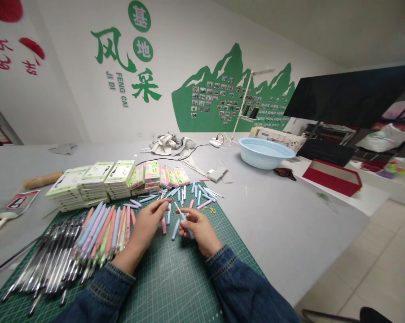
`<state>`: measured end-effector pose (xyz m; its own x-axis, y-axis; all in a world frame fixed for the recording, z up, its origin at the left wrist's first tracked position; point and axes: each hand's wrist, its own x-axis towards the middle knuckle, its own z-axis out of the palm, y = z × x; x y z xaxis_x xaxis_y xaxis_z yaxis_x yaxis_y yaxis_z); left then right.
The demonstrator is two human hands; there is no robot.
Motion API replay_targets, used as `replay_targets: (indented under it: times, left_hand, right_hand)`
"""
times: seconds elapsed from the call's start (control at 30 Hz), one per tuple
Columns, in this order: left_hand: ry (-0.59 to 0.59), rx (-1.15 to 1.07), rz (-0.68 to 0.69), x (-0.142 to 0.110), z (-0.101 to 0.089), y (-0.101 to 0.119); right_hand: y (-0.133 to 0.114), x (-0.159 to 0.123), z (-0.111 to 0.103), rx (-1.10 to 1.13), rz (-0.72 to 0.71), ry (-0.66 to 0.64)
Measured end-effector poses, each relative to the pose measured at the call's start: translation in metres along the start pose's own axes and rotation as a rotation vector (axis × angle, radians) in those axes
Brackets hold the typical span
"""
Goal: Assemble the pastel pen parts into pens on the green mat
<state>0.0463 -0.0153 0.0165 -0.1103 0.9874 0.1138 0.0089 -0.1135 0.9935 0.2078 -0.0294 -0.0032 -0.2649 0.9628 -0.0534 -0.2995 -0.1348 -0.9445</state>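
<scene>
Over the green cutting mat (175, 278), my right hand (200, 226) pinches a light-blue pen barrel (183, 216), and a thin white stick like a refill slants up from it. My left hand (151, 222) is just left of it, thumb and fingertips pressed together; whatever they hold is too small to make out. Loose blue pen parts (175, 229) and a pink pen part (164, 225) lie on the mat between my hands. Several more blue, white and purple pieces are scattered beyond my fingers. Pens with coloured barrels (103, 229) lie in a row left of my left hand.
Black-and-clear pens (50, 251) lie at the left. Behind them stand stacked white-green boxes (96, 175) and pink-yellow boxes (151, 172). A glue tube (17, 204) lies far left. Toward the back right are a blue basin (266, 154), a sewing machine (279, 137) and a red box (333, 177).
</scene>
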Motion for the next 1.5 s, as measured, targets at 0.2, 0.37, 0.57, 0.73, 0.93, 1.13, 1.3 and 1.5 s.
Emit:
replay_targets:
  times: [0.2,0.37,0.57,0.73,0.93,1.13,1.3,1.5]
  left_hand:
    - [0.014,-0.285,-0.172,0.001,0.008,-0.001]
    - [0.206,-0.563,-0.184,0.013,-0.008,-0.02]
    - [0.29,-0.854,-0.135,0.021,-0.023,-0.015]
    - [0.219,-0.797,-0.177,0.016,-0.017,-0.011]
    - [0.201,-0.698,-0.175,0.013,-0.015,-0.012]
    - [0.177,-0.595,-0.19,0.01,-0.014,-0.011]
    - [0.147,-0.548,-0.187,0.008,-0.012,-0.011]
    - [0.142,-0.529,-0.202,0.008,-0.012,-0.013]
  right_hand:
    - [0.001,-0.001,0.001,-0.196,-0.017,-0.07]
    - [-0.003,0.0,-0.005,-0.241,-0.035,-0.091]
    - [-0.019,-0.006,-0.006,-0.088,-0.207,-0.09]
    - [-0.027,-0.011,-0.002,0.12,-0.26,-0.093]
    - [-0.024,-0.007,-0.004,0.455,-0.141,-0.067]
    - [-0.016,-0.001,-0.008,0.531,-0.071,0.033]
    - [-0.013,0.001,-0.009,0.563,-0.052,0.085]
    - [-0.007,0.006,-0.013,0.655,0.09,0.183]
